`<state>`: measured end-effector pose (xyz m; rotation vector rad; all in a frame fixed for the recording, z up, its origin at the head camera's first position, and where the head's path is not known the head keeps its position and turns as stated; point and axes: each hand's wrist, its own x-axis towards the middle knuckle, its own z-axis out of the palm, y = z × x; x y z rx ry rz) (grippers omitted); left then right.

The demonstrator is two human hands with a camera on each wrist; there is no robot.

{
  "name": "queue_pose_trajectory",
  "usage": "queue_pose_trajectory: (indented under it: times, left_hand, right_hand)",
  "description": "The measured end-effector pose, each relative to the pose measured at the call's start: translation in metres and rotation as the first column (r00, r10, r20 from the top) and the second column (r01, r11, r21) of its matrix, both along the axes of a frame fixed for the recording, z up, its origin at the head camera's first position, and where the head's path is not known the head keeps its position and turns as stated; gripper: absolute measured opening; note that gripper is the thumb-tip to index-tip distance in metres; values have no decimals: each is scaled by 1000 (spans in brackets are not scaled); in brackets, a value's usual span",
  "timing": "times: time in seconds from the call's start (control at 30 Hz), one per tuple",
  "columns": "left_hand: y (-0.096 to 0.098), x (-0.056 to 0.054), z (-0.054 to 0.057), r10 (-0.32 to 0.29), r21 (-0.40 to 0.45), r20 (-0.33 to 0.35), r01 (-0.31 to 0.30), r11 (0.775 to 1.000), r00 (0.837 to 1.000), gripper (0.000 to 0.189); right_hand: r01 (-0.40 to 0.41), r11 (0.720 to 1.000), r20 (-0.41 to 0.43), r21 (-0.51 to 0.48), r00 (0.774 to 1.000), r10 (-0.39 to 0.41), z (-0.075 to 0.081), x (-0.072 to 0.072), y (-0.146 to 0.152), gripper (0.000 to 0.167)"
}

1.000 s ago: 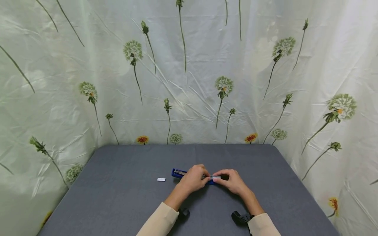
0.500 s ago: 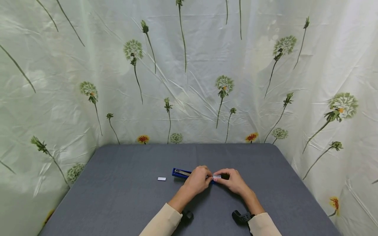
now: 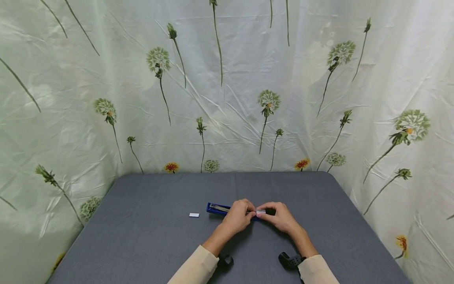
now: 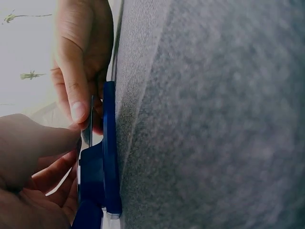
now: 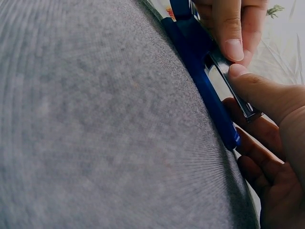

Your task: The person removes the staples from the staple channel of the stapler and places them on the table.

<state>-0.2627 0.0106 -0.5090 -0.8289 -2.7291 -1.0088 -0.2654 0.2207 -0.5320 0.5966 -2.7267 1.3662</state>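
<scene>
A blue stapler [image 3: 214,208] lies on the table with its top folded back to the left, its long slot showing. My left hand [image 3: 238,215] reaches over its middle, thumb and finger meeting at the metal staple channel. My right hand [image 3: 281,218] pinches the front end of that channel [image 5: 228,78] between thumb and fingers, above the blue base [image 5: 202,90]. The two hands' fingertips are right beside each other. In the left wrist view the channel stands apart from the base [image 4: 110,148]. What lies between the left fingertips is hidden.
A small whitish strip [image 3: 194,215], like a row of staples, lies left of the stapler on the grey-covered table [image 3: 149,240]. A flower-printed curtain [image 3: 234,118] hangs behind the table and along its sides.
My left hand has shifted slightly right along the stapler towards the right fingertips, showing more of the folded-back top. My right hand keeps nearly the same place.
</scene>
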Motion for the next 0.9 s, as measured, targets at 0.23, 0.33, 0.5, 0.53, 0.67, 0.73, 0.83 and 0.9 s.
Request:
queue_pose_trajectory:
  times: [0.23,0.33,0.5,0.53,0.67,0.73,0.83,0.9]
  left_hand:
    - [-1,1,2,14,34,15,-14,999,1000,7]
    - [0,1,3,17,24,0,-17,1000,1000,6]
    - [3,0,5,35,7,-27,-35,999,999,5]
    - [3,0,5,40,5,-29,-40,999,999,5]
    - [6,-1,5,48,25,-35,-47,999,998,5]
    - [7,-2,5,48,38,-32,-46,998,998,5]
    - [9,-3,5,47,56,-18,-45,997,999,6]
    - [10,-3,5,39,58,-9,-38,998,999,7]
  right_hand:
    - [-7,1000,-8,-6,1000,7,0,0,2,21]
    - [-1,1000,-6,-2,1000,1,0,0,1,21]
    - [8,1000,-3,9,1000,-8,-1,1,1,22]
    - [8,1000,-2,11,1000,-8,-1,1,1,22]
    - [18,1000,-10,24,1000,-18,-1,1,2,21]
    - [22,1000,-9,22,1000,-22,-1,2,2,21]
    - [26,999,-4,34,1000,-25,-1,2,1,22]
    - [24,999,0,43,1000,-24,-1,2,1,23]
